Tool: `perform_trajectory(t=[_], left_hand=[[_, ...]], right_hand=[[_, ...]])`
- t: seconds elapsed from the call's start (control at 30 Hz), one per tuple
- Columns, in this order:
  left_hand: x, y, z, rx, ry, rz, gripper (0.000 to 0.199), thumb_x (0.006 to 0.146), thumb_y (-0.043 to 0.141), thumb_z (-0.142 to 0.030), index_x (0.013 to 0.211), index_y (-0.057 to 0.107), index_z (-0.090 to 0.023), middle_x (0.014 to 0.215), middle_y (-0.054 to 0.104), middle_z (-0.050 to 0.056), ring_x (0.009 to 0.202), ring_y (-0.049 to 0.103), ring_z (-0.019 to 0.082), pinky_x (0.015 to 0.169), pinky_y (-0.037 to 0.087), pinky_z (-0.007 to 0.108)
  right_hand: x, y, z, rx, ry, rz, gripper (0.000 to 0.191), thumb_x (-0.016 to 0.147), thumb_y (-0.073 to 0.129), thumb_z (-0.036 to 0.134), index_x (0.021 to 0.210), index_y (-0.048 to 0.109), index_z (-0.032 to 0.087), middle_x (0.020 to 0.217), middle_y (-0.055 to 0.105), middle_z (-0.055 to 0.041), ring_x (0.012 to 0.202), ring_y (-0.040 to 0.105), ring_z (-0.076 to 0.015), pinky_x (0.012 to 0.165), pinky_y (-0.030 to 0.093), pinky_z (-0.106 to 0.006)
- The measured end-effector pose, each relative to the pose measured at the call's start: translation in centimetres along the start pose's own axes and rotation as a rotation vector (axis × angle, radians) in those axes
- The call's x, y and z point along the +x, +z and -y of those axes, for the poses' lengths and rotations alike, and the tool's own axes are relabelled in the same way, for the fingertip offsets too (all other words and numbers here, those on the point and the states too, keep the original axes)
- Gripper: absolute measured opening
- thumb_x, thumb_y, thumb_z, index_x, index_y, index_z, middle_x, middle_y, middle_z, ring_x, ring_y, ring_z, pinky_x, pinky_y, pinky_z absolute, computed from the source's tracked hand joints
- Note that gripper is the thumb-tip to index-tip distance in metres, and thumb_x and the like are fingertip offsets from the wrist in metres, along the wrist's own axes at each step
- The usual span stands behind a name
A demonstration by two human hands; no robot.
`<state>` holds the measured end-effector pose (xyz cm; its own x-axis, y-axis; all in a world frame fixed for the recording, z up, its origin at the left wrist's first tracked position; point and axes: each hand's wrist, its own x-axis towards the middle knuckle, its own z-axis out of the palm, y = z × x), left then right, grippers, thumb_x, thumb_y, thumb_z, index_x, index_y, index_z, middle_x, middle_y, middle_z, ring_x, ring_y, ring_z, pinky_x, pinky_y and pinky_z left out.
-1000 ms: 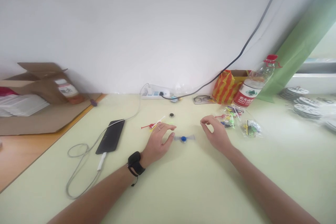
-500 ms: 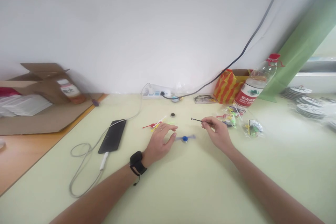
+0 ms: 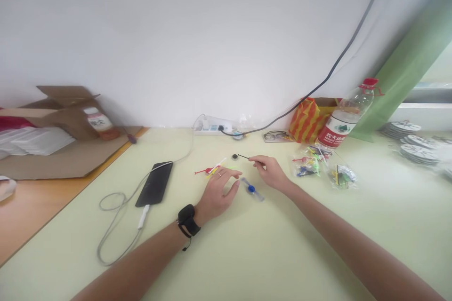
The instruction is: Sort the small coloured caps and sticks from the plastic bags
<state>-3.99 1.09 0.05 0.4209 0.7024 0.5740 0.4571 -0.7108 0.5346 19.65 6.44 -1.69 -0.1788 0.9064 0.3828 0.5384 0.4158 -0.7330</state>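
Observation:
My right hand (image 3: pixel 271 172) pinches a thin black stick (image 3: pixel 243 156). The stick's far tip points left and comes close to a small round black piece (image 3: pixel 235 156) on the table; whether they touch I cannot tell. My left hand (image 3: pixel 219 194), with a ring and a black wristband, rests with thumb and fingers apart and holds nothing. Just right of its thumb lies a blue hub with two translucent blades (image 3: pixel 251 189). Beyond the left fingers are thin red, white and yellow plastic pieces (image 3: pixel 211 169), partly hidden by the hand.
A black phone (image 3: pixel 155 184) on a white cable lies left. By the wall are a power strip (image 3: pixel 212 125), glasses (image 3: pixel 276 136), a striped bag (image 3: pixel 303 120) and a large bottle (image 3: pixel 337 127). Clear packets (image 3: pixel 310 162) lie right; a cardboard box (image 3: pixel 67 103) stands far left.
My right hand has moved left with the black stick, bringing its tip near the round black piece. The blue bladed piece has turned to a diagonal. My left hand stays about where it was.

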Motion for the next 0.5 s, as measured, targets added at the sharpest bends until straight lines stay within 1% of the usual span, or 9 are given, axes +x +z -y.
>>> perform_trajectory(t=[0.1,0.2,0.33,0.5], left_hand=[[0.0,0.0,0.0,-0.003,-0.001,0.006,0.02,0.1,0.055,-0.019,0.117,0.063,-0.026,0.112,0.071,0.004,0.11,0.064,0.022,0.106,0.044,0.044],[-0.1,0.0,0.1,-0.003,-0.006,0.009,0.02,0.1,0.055,-0.019,0.117,0.063,-0.026,0.112,0.071,0.004,0.11,0.064,0.022,0.106,0.044,0.044],[-0.1,0.0,0.1,0.004,-0.013,0.016,0.02,0.1,0.055,-0.019,0.117,0.062,-0.027,0.111,0.071,0.003,0.109,0.064,0.022,0.112,0.04,0.046],[-0.2,0.0,0.1,0.017,-0.011,0.021,0.02,0.1,0.054,-0.02,0.116,0.063,-0.027,0.111,0.071,0.004,0.11,0.064,0.023,0.111,0.042,0.047]], right_hand=[[1.1,0.5,-0.7,-0.028,-0.004,0.025,0.037,0.09,0.048,0.011,0.109,0.078,0.019,0.1,0.079,-0.009,0.086,0.072,-0.0211,0.08,0.056,-0.034],[1.4,0.7,-1.0,-0.039,-0.014,0.043,0.038,0.089,0.049,0.011,0.111,0.078,0.019,0.099,0.079,-0.009,0.086,0.072,-0.0208,0.081,0.056,-0.034],[1.4,0.8,-0.9,-0.038,-0.044,0.052,0.037,0.088,0.05,0.01,0.11,0.078,0.02,0.104,0.079,-0.0083,0.089,0.072,-0.0208,0.084,0.056,-0.035],[1.7,0.9,-0.6,-0.08,-0.063,0.07,0.037,0.088,0.051,0.008,0.109,0.078,0.021,0.108,0.079,-0.0078,0.094,0.072,-0.0216,0.088,0.055,-0.035]])
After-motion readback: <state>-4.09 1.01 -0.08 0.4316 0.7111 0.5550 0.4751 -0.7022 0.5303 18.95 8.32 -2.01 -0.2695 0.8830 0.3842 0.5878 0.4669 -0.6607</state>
